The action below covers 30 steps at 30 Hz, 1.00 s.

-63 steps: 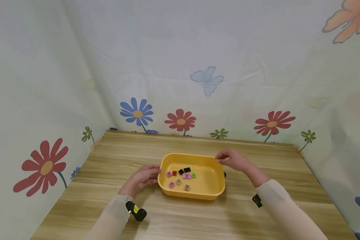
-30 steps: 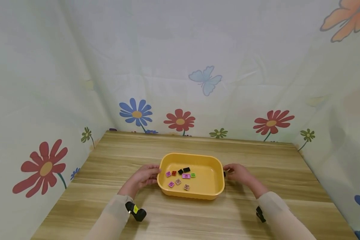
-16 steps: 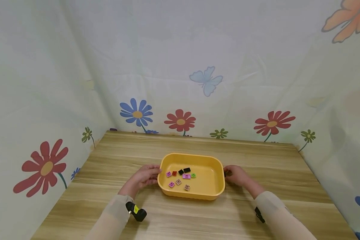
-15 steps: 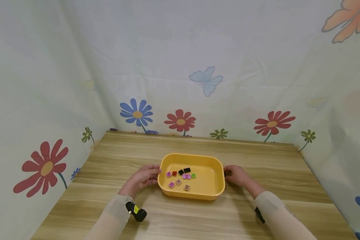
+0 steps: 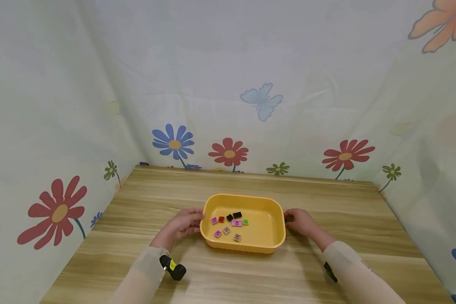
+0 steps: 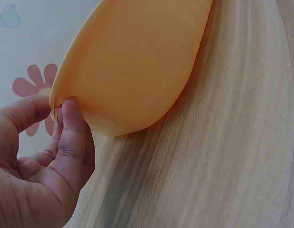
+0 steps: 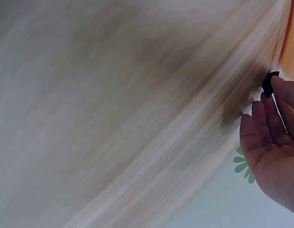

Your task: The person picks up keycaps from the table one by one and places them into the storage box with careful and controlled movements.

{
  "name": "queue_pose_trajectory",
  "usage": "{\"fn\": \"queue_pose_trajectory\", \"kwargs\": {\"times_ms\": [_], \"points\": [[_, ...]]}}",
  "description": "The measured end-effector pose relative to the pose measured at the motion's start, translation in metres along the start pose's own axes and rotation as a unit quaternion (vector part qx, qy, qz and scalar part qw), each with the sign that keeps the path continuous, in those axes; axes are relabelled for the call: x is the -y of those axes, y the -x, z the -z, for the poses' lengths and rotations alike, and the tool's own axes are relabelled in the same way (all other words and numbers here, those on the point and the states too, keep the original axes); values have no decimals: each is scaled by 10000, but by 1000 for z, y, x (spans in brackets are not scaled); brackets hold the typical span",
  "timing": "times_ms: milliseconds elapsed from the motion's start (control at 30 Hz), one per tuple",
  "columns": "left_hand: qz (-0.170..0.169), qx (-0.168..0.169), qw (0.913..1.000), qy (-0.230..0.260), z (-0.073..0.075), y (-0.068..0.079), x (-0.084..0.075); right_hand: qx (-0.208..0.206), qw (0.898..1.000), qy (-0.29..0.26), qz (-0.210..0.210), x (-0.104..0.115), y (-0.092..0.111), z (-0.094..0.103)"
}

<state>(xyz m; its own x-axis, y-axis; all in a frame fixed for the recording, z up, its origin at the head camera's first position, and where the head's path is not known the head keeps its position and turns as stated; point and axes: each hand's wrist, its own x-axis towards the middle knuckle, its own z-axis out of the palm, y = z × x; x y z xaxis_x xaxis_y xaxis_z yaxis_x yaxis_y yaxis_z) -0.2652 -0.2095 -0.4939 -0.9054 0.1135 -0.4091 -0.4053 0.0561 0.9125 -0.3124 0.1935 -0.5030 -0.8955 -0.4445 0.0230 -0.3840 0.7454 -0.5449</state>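
A yellow plastic basin [image 5: 260,249] stands on the table, its rim level in the head view. At its left end my left hand [image 5: 183,222] pinches the rim; in the left wrist view the thumb and fingers of that hand [image 6: 47,175] hold the edge of the basin [image 6: 137,61]. Just outside the right end is my right hand [image 5: 301,222]. In the right wrist view this hand [image 7: 278,152] pinches a small black piece [image 7: 268,85] between thumb and finger, close to the basin's wall. The piece's exact kind cannot be told.
Inside the basin, toward its left, lie several small blocks: a pink one [image 5: 237,223], a green one [image 5: 245,222], a red one [image 5: 221,219], a black one [image 5: 237,215] and others. A flower-print curtain [image 5: 213,84] rises behind the wood-grain table [image 5: 228,278].
My right hand has left the basin's back right rim, come down beside its right end and taken hold of the small black piece there. The left hand and the basin have stayed put.
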Motion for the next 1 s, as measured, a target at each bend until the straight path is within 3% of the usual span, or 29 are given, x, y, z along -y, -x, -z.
{"fn": "queue_pose_trajectory", "kwargs": {"times_ms": [433,1000], "points": [[5,44,10000,43,-1,0,0,-62,9999,-83,-40,-1,3,6],[37,-33,10000,34,-1,-3,0,-64,9999,-59,-115,10,16,54]]}}
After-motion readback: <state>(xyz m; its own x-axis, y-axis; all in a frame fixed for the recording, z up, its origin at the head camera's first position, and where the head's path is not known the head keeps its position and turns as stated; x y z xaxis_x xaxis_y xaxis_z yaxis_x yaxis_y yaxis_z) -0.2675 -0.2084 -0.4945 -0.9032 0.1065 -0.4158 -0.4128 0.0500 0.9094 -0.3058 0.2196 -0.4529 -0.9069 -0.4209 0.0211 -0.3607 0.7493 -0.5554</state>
